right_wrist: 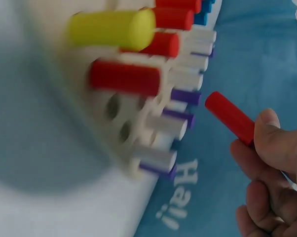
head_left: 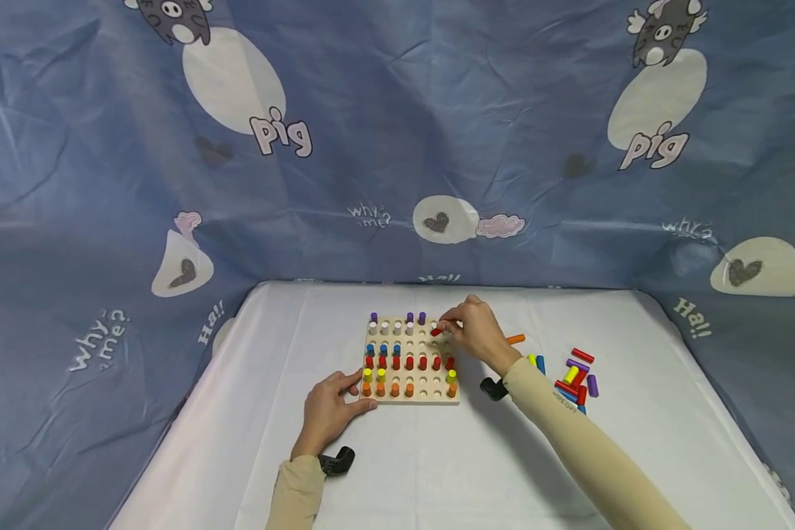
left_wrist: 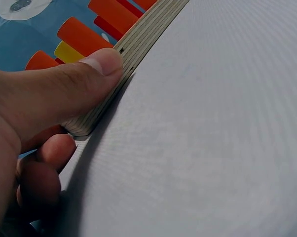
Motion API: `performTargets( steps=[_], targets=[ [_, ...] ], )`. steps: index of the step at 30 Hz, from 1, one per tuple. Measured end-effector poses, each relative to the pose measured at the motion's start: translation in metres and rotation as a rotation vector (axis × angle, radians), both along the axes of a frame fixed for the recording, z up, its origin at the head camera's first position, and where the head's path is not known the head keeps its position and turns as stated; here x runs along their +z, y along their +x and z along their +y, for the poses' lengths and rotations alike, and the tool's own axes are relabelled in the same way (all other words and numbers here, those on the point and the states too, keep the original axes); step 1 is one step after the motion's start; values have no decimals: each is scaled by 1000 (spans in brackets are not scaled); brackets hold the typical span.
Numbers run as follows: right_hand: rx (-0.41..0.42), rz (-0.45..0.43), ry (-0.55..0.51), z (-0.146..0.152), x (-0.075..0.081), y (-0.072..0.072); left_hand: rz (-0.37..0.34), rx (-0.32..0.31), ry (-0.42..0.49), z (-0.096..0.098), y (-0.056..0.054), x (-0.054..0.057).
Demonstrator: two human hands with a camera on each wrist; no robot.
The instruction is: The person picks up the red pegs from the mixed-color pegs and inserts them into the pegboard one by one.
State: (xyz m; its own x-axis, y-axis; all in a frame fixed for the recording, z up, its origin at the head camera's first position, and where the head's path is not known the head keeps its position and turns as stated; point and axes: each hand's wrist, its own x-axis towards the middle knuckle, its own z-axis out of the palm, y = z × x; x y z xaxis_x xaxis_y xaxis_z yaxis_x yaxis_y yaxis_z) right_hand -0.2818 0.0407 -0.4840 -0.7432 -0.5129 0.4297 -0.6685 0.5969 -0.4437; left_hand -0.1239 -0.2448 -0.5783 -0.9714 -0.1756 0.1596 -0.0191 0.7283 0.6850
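Note:
A wooden pegboard (head_left: 430, 383) lies on the table with rows of purple, white, blue, red, yellow and orange pegs standing in its holes. My left hand (head_left: 327, 408) grips the board's near left corner, the thumb (left_wrist: 84, 79) pressed along the front edge and the other fingers round the left side. Over the far right part of the board, my right hand (head_left: 480, 331) pinches a red peg (right_wrist: 230, 116) between thumb and index finger. In the right wrist view the peg slants, apart from the standing white pegs (right_wrist: 161, 126) and purple pegs (right_wrist: 185, 96).
Loose pegs lie in a pile right of the board, among them a purple peg (head_left: 592, 386) and a red peg (head_left: 583, 355). An orange peg (head_left: 516, 339) lies near my right wrist. Blue printed cloth (head_left: 397, 147) rises behind the white table (head_left: 411, 471).

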Motion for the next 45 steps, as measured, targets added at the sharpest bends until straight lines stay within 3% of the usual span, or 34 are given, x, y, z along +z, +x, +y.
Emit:
performTargets(
  steps=[11, 20, 45],
  targets=[
    [79, -51, -13, -49, 3, -10, -12, -7, 7, -2, -2, -2],
    [82, -132, -28, -79, -2, -7, -4, -8, 8, -4, -1, 2],
    [143, -161, 49, -111, -19, -5, 21, -19, 45, -4, 0, 0]
  ],
)
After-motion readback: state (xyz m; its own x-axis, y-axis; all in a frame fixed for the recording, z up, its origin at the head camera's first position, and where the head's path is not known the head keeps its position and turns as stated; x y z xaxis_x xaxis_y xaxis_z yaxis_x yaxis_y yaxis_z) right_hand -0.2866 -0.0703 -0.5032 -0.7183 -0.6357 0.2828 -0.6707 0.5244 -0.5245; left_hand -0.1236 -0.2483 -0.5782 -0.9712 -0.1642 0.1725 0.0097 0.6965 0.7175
